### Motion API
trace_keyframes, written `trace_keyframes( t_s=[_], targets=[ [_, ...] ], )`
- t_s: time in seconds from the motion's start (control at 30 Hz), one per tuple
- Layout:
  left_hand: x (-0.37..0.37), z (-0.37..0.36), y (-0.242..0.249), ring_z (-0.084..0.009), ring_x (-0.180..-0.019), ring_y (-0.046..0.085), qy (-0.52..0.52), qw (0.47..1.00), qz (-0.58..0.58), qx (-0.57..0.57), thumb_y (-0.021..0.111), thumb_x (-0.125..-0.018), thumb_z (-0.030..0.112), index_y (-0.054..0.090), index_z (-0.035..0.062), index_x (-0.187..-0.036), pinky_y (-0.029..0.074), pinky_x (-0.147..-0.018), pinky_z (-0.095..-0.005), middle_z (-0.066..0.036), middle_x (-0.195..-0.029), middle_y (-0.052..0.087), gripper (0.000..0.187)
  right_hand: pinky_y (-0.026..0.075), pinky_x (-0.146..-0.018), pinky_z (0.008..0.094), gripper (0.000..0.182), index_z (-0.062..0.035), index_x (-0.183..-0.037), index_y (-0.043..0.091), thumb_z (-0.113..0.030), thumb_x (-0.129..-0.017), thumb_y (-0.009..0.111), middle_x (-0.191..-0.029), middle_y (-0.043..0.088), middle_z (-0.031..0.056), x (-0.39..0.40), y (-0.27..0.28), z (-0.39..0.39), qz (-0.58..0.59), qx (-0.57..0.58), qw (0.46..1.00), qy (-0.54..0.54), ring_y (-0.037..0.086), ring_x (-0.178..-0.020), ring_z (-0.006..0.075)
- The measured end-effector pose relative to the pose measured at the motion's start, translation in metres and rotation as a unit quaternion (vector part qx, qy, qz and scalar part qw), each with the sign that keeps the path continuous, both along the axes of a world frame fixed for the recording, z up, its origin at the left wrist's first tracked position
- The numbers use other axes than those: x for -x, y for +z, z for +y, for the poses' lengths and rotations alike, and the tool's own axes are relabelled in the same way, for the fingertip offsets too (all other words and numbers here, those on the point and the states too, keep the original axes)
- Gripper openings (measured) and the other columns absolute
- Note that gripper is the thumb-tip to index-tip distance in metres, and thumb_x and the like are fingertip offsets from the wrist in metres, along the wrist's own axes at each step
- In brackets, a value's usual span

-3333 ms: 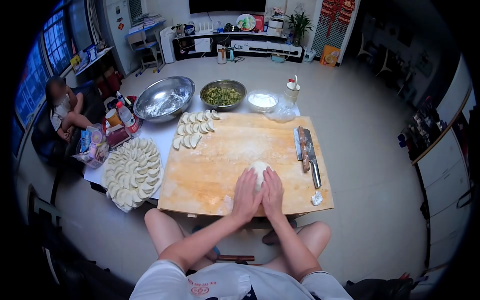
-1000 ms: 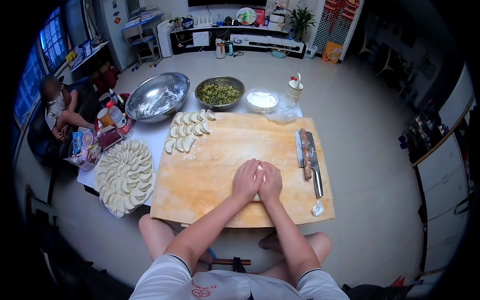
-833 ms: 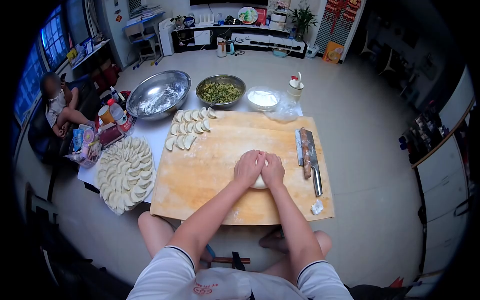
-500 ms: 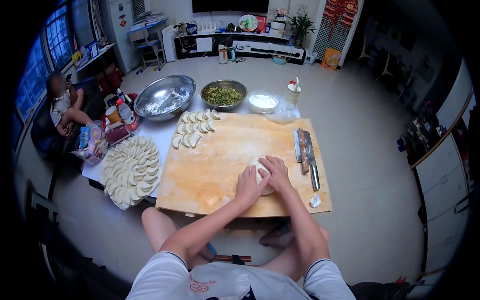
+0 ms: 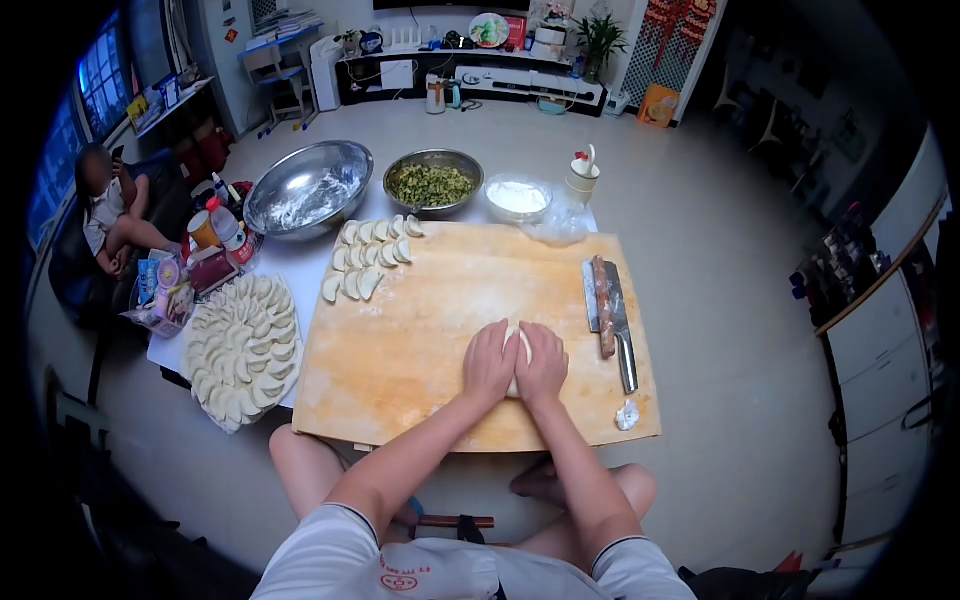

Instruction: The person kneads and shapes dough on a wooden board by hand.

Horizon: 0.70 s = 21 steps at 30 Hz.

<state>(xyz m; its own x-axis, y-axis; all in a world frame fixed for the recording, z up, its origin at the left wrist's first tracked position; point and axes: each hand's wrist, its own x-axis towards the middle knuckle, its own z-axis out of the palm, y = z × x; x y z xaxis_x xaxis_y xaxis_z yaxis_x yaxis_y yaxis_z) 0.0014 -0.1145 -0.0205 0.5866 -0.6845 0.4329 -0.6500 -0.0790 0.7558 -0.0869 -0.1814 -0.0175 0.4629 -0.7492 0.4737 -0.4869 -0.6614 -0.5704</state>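
A lump of white dough (image 5: 514,388) lies on the wooden board (image 5: 400,385), mostly hidden under my hands. My left hand (image 5: 490,360) cups its left side and my right hand (image 5: 543,362) its right, with the thumbs close together on top. To the right on the board are a rolling pin (image 5: 604,305) and a knife (image 5: 625,340) lying side by side. A small white crumpled piece (image 5: 627,415) sits near the right front corner. Rows of dumplings (image 5: 365,256) rest at the board's back left corner.
Left of the board is a tray packed with dumplings (image 5: 243,350). Behind it stand a large steel bowl (image 5: 310,185), a bowl of green filling (image 5: 432,183), a bowl of flour (image 5: 518,198) and a white canister (image 5: 581,185). A person (image 5: 110,205) sits at far left.
My hands have drawn level on either side of the dough; my right hand has come down from its far side. The whole view has shifted slightly.
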Motion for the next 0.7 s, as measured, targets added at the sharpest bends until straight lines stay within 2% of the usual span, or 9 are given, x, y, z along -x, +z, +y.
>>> trace_keyframes(
  t_s=[0.1, 0.2, 0.23, 0.3, 0.43, 0.53, 0.57, 0.67, 0.7],
  targets=[
    [-0.015, -0.024, -0.002, -0.038, -0.112, 0.056, 0.011, 0.999, 0.029, -0.044, 0.049, -0.1, 0.03, 0.059, -0.0023, -0.122, 0.044, -0.098, -0.0449, -0.022, -0.117, 0.062, 0.041, 0.045, -0.09, 0.0462, 0.034, -0.0172, -0.116, 0.07, -0.039, -0.093, 0.057, -0.115, 0.066, 0.0073, -0.009, 0.008, -0.03, 0.035, -0.059, 0.997, 0.029, 0.058, -0.111, 0.0297],
    [-0.017, -0.04, -0.012, -0.0389, -0.113, 0.055, 0.049, 0.999, 0.006, -0.017, 0.048, -0.101, 0.032, 0.058, -0.0018, -0.124, 0.044, -0.097, -0.0463, -0.021, -0.121, 0.061, 0.042, 0.046, -0.091, 0.0464, 0.036, -0.0172, -0.114, 0.071, -0.042, -0.094, 0.055, -0.113, 0.068, 0.0079, -0.017, 0.005, -0.061, 0.088, -0.104, 0.988, 0.07, 0.058, -0.11, 0.0304],
    [-0.014, -0.035, -0.003, -0.0395, -0.115, 0.054, 0.028, 0.999, -0.008, -0.045, 0.048, -0.101, 0.034, 0.057, -0.0023, -0.126, 0.043, -0.099, -0.0467, -0.021, -0.124, 0.059, 0.044, 0.045, -0.093, 0.0487, 0.04, -0.0193, -0.123, 0.066, -0.045, -0.096, 0.052, -0.12, 0.065, 0.0084, -0.016, 0.006, -0.066, 0.102, -0.112, 0.983, 0.1, 0.057, -0.113, 0.0316],
    [-0.008, -0.018, 0.009, -0.0406, -0.119, 0.051, -0.012, 0.994, -0.036, -0.103, 0.048, -0.101, 0.036, 0.054, -0.0033, -0.129, 0.042, -0.101, -0.0476, -0.022, -0.13, 0.056, 0.049, 0.041, -0.099, 0.0506, 0.045, -0.0197, -0.132, 0.06, -0.046, -0.096, 0.052, -0.13, 0.059, 0.011, -0.012, 0.007, -0.06, 0.111, -0.095, 0.985, 0.09, 0.051, -0.122, 0.0331],
    [0.015, 0.017, -0.006, -0.0426, -0.123, 0.047, 0.007, 0.999, 0.001, -0.044, 0.052, -0.1, 0.038, 0.049, -0.0046, -0.136, 0.04, -0.104, -0.0482, -0.026, -0.137, 0.049, 0.056, 0.032, -0.11, 0.0507, 0.052, -0.0165, -0.143, 0.05, -0.042, -0.097, 0.052, -0.146, 0.043, 0.017, 0.009, 0.012, -0.023, 0.175, 0.0, 0.983, 0.058, 0.038, -0.135, 0.0386],
    [0.04, 0.059, 0.011, -0.0439, -0.126, 0.045, -0.021, 0.999, -0.014, -0.042, 0.056, -0.098, 0.034, 0.047, -0.0054, -0.137, 0.038, -0.106, -0.048, -0.027, -0.139, 0.047, 0.056, 0.029, -0.113, 0.0504, 0.05, -0.0151, -0.142, 0.051, -0.038, -0.097, 0.054, -0.149, 0.039, 0.0181, 0.036, 0.02, 0.008, 0.145, 0.0, 0.985, 0.098, 0.033, -0.139, 0.0389],
    [0.052, 0.08, 0.027, -0.0442, -0.127, 0.045, -0.036, 0.998, -0.028, -0.048, 0.057, -0.098, 0.032, 0.047, -0.0058, -0.137, 0.038, -0.107, -0.0477, -0.027, -0.139, 0.047, 0.055, 0.028, -0.114, 0.0519, 0.051, -0.0103, -0.141, 0.051, -0.03, -0.094, 0.058, -0.148, 0.04, 0.0191, 0.046, 0.024, 0.017, 0.098, -0.006, 0.987, 0.131, 0.034, -0.139, 0.0382],
    [0.059, 0.118, 0.044, -0.0455, -0.13, 0.043, -0.059, 0.996, -0.048, -0.037, 0.058, -0.097, 0.024, 0.049, -0.0054, -0.137, 0.036, -0.109, -0.0478, -0.027, -0.141, 0.047, 0.051, 0.031, -0.113, 0.0494, 0.052, -0.0047, -0.14, 0.05, -0.021, -0.092, 0.061, -0.146, 0.041, 0.0217, 0.063, 0.016, 0.032, -0.094, -0.053, 0.981, 0.164, 0.036, -0.137, 0.0405],
    [0.057, 0.12, 0.044, -0.0461, -0.131, 0.043, -0.061, 0.996, -0.051, -0.028, 0.058, -0.096, 0.022, 0.05, -0.005, -0.137, 0.036, -0.11, -0.048, -0.027, -0.141, 0.047, 0.049, 0.033, -0.112, 0.0474, 0.051, -0.0014, -0.138, 0.05, -0.016, -0.09, 0.064, -0.144, 0.043, 0.0237, 0.061, 0.016, 0.042, -0.11, -0.05, 0.987, 0.101, 0.039, -0.135, 0.0418]
  ],
)
